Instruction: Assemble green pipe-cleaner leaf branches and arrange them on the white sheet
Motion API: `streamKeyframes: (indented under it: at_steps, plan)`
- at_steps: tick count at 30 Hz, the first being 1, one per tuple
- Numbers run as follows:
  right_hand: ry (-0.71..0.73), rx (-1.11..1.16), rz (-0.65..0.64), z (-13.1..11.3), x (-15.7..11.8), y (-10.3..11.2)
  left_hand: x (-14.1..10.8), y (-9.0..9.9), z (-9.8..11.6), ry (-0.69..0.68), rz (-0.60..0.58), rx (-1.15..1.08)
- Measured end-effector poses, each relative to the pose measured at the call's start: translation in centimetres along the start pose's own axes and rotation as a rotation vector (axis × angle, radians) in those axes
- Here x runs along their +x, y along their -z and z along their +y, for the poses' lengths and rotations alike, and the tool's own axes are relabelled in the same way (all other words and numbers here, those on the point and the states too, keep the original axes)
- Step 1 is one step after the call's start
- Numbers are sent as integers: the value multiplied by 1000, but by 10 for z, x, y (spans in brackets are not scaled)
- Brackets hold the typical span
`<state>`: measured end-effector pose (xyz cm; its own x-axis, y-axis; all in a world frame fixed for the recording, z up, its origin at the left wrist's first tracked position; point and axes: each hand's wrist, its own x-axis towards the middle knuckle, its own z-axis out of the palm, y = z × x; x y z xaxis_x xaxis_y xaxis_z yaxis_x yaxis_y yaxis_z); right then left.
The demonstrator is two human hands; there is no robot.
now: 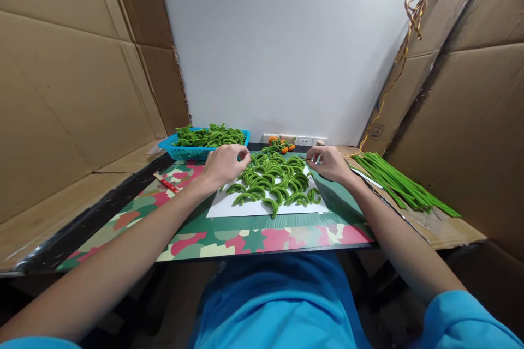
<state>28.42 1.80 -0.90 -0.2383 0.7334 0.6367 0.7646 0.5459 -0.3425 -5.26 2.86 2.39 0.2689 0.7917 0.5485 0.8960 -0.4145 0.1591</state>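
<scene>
Many curved green fuzzy pieces (pixel 278 177) lie spread over a white sheet (pixel 223 206) on the patterned table. At the sheet's upper left is my left hand (pixel 227 163), its fingers curled together beside the green pieces; what they hold, if anything, is too small to tell. On the other side, my right hand (pixel 328 162) pinches something small and thin near the sheet's upper right corner. Between and beyond the hands lies a bunch of orange-tipped green stems (pixel 282 145). A blue basket (pixel 184 154) heaped with similar green pieces stands behind my left hand.
Long green stems (pixel 403 182) lie on cardboard at the right. A red and white stick-like item (pixel 167 183) rests left of the sheet. Cardboard walls (pixel 53 76) rise on both sides, with wall sockets (pixel 305 141) behind. Yellow twisted cord (pixel 403 60) hangs at the right.
</scene>
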Motion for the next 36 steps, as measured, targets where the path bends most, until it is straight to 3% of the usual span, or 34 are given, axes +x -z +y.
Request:
streamKeyframes:
  at_steps: [10, 15, 17, 19, 21, 23, 25, 27, 31, 36]
  plan:
    - [-53, 186, -99, -6, -1, 6, 9, 6, -26, 106, -153, 107]
    - [-79, 438, -359, -14, -1, 19, 13, 11, -33, 126, -181, 60]
    - [-110, 563, -518, -15, -3, 28, 13, 16, -32, 94, -231, -9]
    - [-148, 702, -761, -16, -5, 36, 11, 23, -29, 39, -324, -98]
    - [-174, 794, -1033, -19, -7, 41, 7, 32, -24, -33, -521, -243]
    - [-174, 804, -1220, -23, -9, 42, 2, 40, -16, -118, -902, -499]
    - [-174, 796, -1310, -28, -11, 39, -3, 45, -4, -200, -1324, -751]
    - [-176, 792, -1341, -33, -12, 33, -8, 45, 8, -271, -1516, -827]
    - [-170, 800, -1343, -35, -12, 21, -14, 36, 26, -342, -1544, -872]
    - [-134, 808, -1177, -34, -11, 14, -18, 31, 29, -317, -1528, -901]
